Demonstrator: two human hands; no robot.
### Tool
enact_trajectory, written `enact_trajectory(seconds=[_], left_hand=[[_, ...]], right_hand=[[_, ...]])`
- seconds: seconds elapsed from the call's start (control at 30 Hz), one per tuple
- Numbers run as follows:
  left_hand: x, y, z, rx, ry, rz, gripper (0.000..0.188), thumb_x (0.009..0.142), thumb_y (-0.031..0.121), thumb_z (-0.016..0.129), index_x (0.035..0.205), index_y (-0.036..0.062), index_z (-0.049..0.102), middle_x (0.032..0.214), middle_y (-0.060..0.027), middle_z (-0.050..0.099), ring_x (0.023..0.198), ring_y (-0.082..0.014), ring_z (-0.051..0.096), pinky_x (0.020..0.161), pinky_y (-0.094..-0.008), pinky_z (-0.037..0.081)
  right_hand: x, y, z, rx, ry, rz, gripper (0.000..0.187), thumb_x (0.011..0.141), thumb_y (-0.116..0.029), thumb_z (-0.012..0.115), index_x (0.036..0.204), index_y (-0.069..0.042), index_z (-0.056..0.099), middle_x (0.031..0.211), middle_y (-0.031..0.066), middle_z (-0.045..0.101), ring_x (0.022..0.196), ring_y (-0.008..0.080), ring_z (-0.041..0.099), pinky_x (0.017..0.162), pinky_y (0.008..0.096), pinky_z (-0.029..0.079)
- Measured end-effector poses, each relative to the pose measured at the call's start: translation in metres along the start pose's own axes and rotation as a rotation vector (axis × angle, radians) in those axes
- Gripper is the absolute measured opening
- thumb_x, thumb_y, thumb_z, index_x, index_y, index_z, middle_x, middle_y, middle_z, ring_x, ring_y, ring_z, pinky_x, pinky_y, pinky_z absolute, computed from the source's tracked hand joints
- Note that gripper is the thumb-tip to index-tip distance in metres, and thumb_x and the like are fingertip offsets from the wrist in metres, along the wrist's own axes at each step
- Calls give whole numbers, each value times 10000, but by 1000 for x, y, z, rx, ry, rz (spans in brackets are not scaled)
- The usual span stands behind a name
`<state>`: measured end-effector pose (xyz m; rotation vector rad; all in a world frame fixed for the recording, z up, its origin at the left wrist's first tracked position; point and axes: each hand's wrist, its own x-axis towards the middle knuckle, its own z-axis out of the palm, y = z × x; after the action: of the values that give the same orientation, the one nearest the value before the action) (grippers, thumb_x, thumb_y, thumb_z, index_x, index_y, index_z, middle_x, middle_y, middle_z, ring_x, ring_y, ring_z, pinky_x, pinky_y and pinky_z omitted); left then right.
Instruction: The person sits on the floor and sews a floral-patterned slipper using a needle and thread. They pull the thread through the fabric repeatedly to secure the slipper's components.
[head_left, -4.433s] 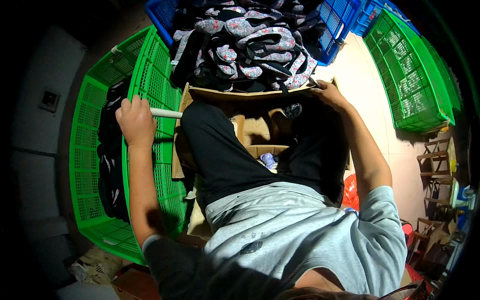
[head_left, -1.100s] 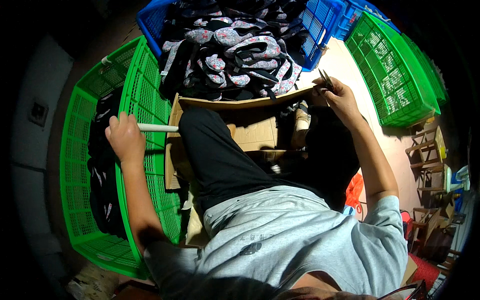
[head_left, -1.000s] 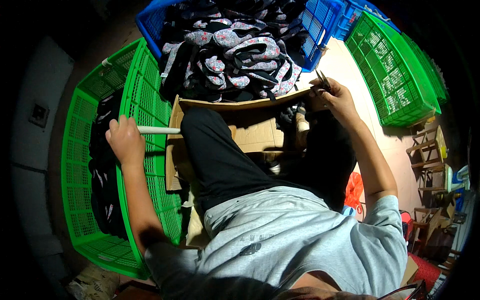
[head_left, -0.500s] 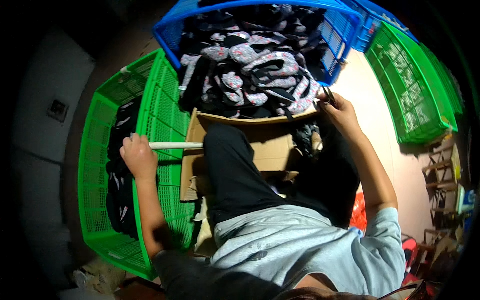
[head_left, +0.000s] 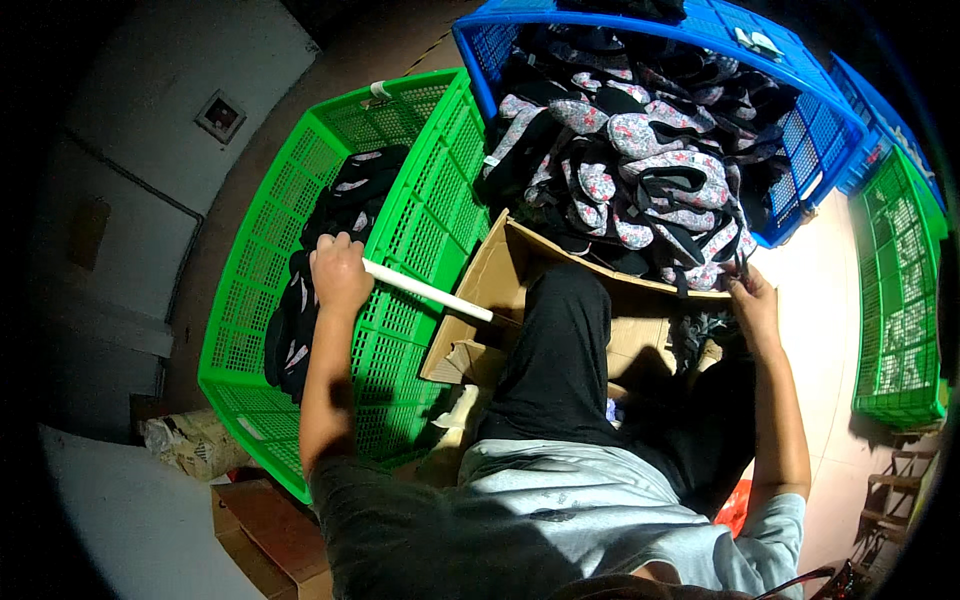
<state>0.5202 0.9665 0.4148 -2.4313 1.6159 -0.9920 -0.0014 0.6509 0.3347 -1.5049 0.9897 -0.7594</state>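
My left hand (head_left: pixel 340 274) is closed around one end of a white stick (head_left: pixel 430 291), above the green basket's inner wall. The stick slants down to the right, its other end near my knee. My right hand (head_left: pixel 757 302) pinches a slim dark two-pronged tool (head_left: pixel 741 268), like thread snips, at the right edge of the heap. Right beside it lie floral, black-edged fabric pieces (head_left: pixel 655 165), slipper-like in shape, piled in a blue basket (head_left: pixel 830 110). Whether the tool touches them I cannot tell.
A green basket (head_left: pixel 240 300) on the left holds black pieces (head_left: pixel 352 190). An open cardboard box (head_left: pixel 470 290) stands around my knees. Another green basket (head_left: pixel 900 300) is at the far right. Wooden stools (head_left: pixel 895 490) stand below it, and wrapped bundles (head_left: pixel 195 445) lie lower left.
The view has swung left, so everything sits further right in it. The stick tilts more steeply down to the right. Both hands keep hold of their things.
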Motion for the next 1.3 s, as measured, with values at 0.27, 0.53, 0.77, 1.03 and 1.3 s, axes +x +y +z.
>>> enact_trajectory(seconds=[0.27,0.53,0.77,1.03,1.3], left_hand=[[18,23,11,-4,18,-12,46,650,44,644,685,48,615,777,-112,562,808,-351,546,660,-481,458],[43,49,13,99,-11,-111,97,715,49,655,799,61,703,852,-103,601,859,-351,541,755,-455,457],[25,89,76,-157,-174,-263,124,743,57,632,803,90,735,879,-117,649,883,-363,553,776,-476,462],[16,174,129,-317,-325,-285,179,740,45,621,858,73,752,916,-102,675,935,-339,551,841,-426,468],[29,182,176,-299,-475,-323,175,754,112,628,876,85,751,974,-112,673,964,-361,550,883,-439,460]], right_hand=[[12,1,-9,-61,83,76,207,915,-70,640,1108,-5,679,917,0,672,836,88,588,780,241,466],[9,9,-27,-50,50,99,178,929,-135,632,1062,-34,694,856,16,692,802,94,593,762,263,472],[5,-3,-26,-44,-29,112,206,955,-117,612,1128,-21,671,923,29,685,856,93,622,826,258,495],[6,14,-25,-135,20,64,203,879,-115,634,1052,-29,697,835,89,696,785,157,643,773,308,507],[6,-2,-26,-205,-56,152,222,964,-133,597,1124,0,676,879,51,701,829,104,637,794,262,500]])
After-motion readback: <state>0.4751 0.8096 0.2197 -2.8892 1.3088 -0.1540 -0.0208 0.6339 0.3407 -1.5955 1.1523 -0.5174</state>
